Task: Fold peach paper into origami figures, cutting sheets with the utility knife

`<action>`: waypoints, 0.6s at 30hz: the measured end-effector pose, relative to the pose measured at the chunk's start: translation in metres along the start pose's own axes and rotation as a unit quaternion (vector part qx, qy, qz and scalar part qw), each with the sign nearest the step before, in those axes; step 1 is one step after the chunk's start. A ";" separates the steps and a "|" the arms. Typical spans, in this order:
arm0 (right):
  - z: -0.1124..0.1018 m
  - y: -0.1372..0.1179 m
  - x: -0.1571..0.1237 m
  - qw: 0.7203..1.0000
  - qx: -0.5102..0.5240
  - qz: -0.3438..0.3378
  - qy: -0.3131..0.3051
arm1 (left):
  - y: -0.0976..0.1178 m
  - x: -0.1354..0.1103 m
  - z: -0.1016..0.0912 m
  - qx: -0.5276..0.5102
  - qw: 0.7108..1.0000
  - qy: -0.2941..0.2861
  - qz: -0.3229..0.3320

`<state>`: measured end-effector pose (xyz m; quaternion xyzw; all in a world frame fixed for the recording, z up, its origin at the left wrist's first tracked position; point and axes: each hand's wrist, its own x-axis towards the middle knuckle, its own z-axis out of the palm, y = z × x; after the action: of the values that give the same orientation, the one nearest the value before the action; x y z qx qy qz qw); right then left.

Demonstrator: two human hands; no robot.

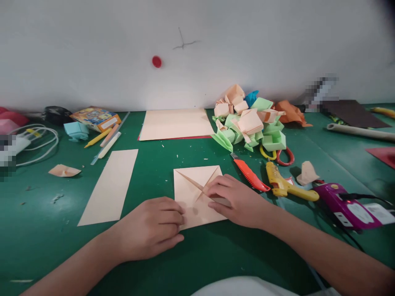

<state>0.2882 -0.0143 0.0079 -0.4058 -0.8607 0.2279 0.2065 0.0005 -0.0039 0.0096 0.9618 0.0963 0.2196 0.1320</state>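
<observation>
A square sheet of cream paper (189, 176) lies in front of me, with diagonal creases crossing near its middle. My left hand (154, 226) has its fingers curled and pressed together at the sheet's lower left edge. On the right half of the sheet is my right hand (236, 200), its fingers bent and its thumb just below them, closed on a raised fold of the paper. The sheet's right part is partly hidden by this hand. To the left lies a cream paper strip (108, 189), flat and apart from both hands.
A red cutter (249, 172), a yellow glue gun (279, 181) and scissors (285, 156) lie right of the sheet. Folded paper pieces (249, 121) are heaped behind them. A purple power strip (347, 205) sits far right. More cream sheets (177, 123) lie by the wall.
</observation>
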 end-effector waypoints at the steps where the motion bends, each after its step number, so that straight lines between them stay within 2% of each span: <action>1: -0.003 0.000 -0.001 1.000 -0.012 -0.018 0.000 | 0.000 0.000 0.000 0.000 1.000 0.003 0.001; 6: -0.014 -0.012 -0.008 0.985 -0.082 -0.149 0.040 | 0.000 0.001 -0.002 -0.005 1.000 0.000 -0.007; 9: -0.011 -0.025 -0.011 0.972 -0.117 -0.203 -0.020 | 0.000 0.003 -0.002 -0.006 1.000 -0.002 -0.003; 13: 0.000 -0.038 -0.012 0.960 -0.165 -0.192 -0.123 | 0.000 0.004 -0.001 -0.005 1.000 -0.005 0.000; 18: 0.009 -0.037 -0.011 0.958 -0.162 -0.173 -0.164 | 0.000 0.004 -0.002 -0.005 1.000 0.001 0.001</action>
<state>0.2673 -0.0463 0.0196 -0.2357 -0.9651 0.1099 0.0306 0.0036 -0.0030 0.0127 0.9611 0.0939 0.2209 0.1366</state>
